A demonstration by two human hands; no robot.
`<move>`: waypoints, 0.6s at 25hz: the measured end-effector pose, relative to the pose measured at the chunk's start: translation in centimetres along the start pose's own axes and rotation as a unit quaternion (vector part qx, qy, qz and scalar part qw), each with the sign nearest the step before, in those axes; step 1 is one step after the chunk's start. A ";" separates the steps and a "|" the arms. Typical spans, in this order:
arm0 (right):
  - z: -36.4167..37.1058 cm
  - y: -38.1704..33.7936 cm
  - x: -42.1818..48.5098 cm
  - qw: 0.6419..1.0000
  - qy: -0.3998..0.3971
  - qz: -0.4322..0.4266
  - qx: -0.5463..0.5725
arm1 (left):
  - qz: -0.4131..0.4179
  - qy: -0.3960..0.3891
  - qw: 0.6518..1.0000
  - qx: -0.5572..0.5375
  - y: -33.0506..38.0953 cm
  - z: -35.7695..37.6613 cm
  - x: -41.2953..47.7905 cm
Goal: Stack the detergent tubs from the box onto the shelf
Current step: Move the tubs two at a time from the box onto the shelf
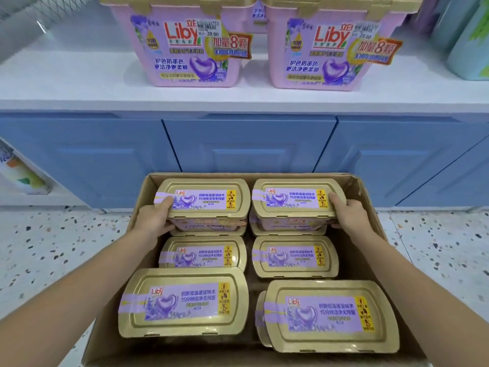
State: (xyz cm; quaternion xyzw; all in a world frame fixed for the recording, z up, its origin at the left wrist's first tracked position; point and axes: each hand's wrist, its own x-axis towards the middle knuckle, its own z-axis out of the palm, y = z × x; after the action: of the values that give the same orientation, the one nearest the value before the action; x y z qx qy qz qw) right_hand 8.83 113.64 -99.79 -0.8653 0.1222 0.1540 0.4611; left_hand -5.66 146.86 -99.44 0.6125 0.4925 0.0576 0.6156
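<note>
Left hand (154,217) is clamped on the far-left Liby tub (202,205), right hand (346,211) on the far-right tub (297,202), both at the cardboard box's (366,189) far edge. Risk: one-handed side grips could slip during lifting.

Pink tubs (190,49), gold lids (202,197)

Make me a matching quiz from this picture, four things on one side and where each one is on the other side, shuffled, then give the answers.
Things:
1. left hand
2. right hand
3. cardboard box
4. two pink tubs

Places:
A. on the speckled floor in front of the blue cabinets
B. on the white shelf
C. gripping the far left tub in the box
D. gripping the far right tub in the box

Pairs: 1-C, 2-D, 3-A, 4-B
</note>
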 end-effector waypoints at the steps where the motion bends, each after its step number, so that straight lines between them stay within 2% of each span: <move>1: 0.0 0.0 0.0 1.000 0.006 -0.006 -0.012 | 0.002 -0.001 1.000 -0.001 0.0 -0.1 -0.1; 5: -1.0 -0.8 -0.9 0.998 0.014 -0.037 -0.045 | 0.036 -0.002 0.999 0.023 0.3 -0.5 -0.9; 9: -3.6 -3.9 -2.9 0.999 0.024 -0.038 -0.021 | 0.045 -0.005 0.999 0.010 2.1 -2.1 -2.8; 15: -10.3 -12.0 -5.8 0.989 0.040 -0.126 -0.061 | 0.116 -0.017 0.992 0.034 10.1 -6.5 -8.5</move>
State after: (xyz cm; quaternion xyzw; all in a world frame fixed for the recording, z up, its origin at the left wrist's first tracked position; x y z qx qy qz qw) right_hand 9.27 112.02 -83.02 -0.9058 0.0204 0.0674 0.4177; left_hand -9.02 148.09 -85.15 0.6871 0.4091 0.1015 0.5918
